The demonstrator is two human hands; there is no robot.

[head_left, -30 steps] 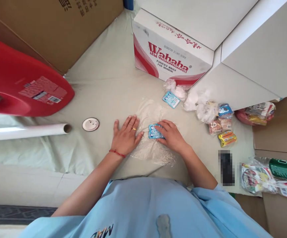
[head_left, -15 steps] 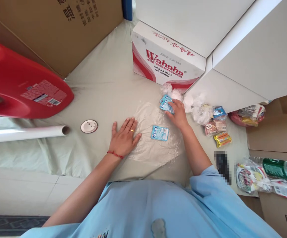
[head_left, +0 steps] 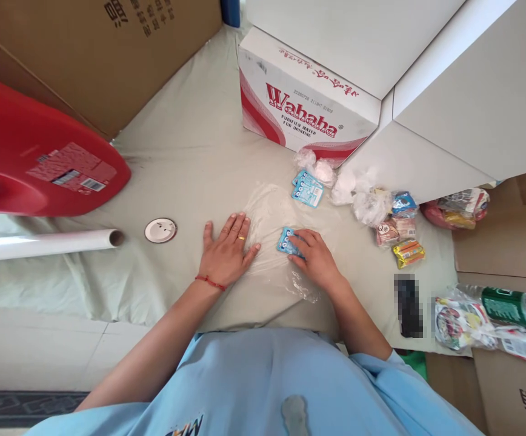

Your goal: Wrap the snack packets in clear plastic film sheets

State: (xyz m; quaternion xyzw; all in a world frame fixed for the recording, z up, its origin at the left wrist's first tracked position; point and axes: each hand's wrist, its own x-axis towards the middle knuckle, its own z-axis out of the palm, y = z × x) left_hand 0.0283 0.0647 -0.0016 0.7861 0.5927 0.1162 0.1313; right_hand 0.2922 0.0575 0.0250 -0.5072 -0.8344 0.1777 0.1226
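My left hand point(head_left: 226, 249) lies flat, fingers stretched out, on the left edge of a clear plastic bag point(head_left: 267, 209) spread over the cloth. A small blue packet point(head_left: 285, 240) rests on that bag. My right hand point(head_left: 314, 257) has its fingers bent over the packet's right part, with the thumb at its lower edge, so much of it is covered. Further up, more blue packets point(head_left: 308, 189) lie overlapping beside crumpled clear plastic point(head_left: 324, 172).
A Wahaha water carton point(head_left: 308, 103) stands at the back. Left are a red jug point(head_left: 76, 163), a white roll point(head_left: 63, 242) and a round white disc point(head_left: 160, 230). Right are snack packs point(head_left: 408, 253), a pixelated dark object point(head_left: 408, 306) and a green-labelled bottle point(head_left: 503, 306).
My right hand has left the upper blue packets and moved down and slightly left onto the packet on the bag. The left hand stays in place. The view has shifted a little.
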